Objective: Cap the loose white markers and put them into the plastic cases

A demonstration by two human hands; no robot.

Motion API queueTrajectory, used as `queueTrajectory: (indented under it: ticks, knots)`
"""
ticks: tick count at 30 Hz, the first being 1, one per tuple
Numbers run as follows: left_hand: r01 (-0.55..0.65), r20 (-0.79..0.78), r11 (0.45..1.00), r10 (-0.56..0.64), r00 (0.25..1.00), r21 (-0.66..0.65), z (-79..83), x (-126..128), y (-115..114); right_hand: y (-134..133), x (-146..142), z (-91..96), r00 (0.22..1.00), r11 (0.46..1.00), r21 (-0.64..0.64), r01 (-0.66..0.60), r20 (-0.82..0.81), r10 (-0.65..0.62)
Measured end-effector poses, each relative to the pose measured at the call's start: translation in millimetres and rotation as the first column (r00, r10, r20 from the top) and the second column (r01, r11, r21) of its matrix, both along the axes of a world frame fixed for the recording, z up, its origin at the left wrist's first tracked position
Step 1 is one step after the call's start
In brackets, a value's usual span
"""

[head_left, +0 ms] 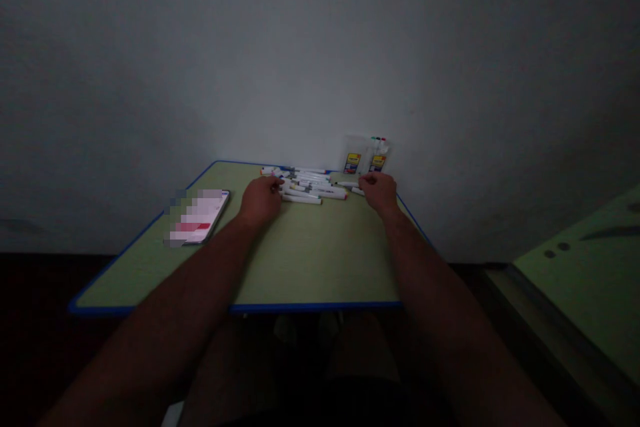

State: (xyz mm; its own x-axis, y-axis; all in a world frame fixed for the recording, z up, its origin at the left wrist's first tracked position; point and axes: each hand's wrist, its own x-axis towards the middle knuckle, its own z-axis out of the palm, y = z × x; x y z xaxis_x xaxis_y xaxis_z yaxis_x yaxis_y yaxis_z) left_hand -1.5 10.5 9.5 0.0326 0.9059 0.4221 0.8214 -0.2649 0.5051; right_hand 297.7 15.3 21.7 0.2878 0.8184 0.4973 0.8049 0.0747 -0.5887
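A loose pile of white markers [313, 178] with coloured ends lies near the back edge of the table. My left hand [261, 200] is at the pile's left end, fingers curled in against the markers; whatever it grips there is hidden. To the right of the pile, my right hand [380, 191] has its fingers pinched at the end of a white marker [347, 184], whose tip points left. Another marker [358, 191] lies just below that one, partly behind the hand. Behind my right hand, two clear pouches stand against the wall; the right pouch [379, 159] contains several markers.
The left clear pouch [353, 161] bears a yellow and dark label. A phone [204, 217] with a lit screen lies on the left of the pale green table [315, 260], which has a blue rim. A grey wall [310, 67] rises directly behind. A pale green door-like panel [590, 273] is at right.
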Motion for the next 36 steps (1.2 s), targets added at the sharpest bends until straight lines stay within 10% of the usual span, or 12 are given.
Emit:
queueTrajectory:
  ticks: [12,20,31,36]
  knots:
    - [-0.173,0.368,0.984,0.177,0.913,-0.044,1.1,-31.7,23.9,-10.9,-28.9,-10.9,0.964,0.975,-0.026,-0.220,0.147,0.221]
    - [-0.182,0.232,0.979,0.198,0.952,-0.087,6.9,-28.2,16.5,-14.0,-47.1,-16.6,0.910,0.941,-0.100,-0.323,0.239,0.338]
    - [-0.135,0.154,0.984,0.153,0.976,-0.118,-6.7,-29.0,20.7,-19.1,-81.9,-27.1,0.612,0.795,-0.253,-0.552,0.525,0.592]
    - [-0.150,0.072,0.986,0.155,0.985,-0.072,-3.7,-23.3,15.0,-20.1,-81.0,-25.7,0.625,0.806,-0.276,-0.524,0.517,0.584]
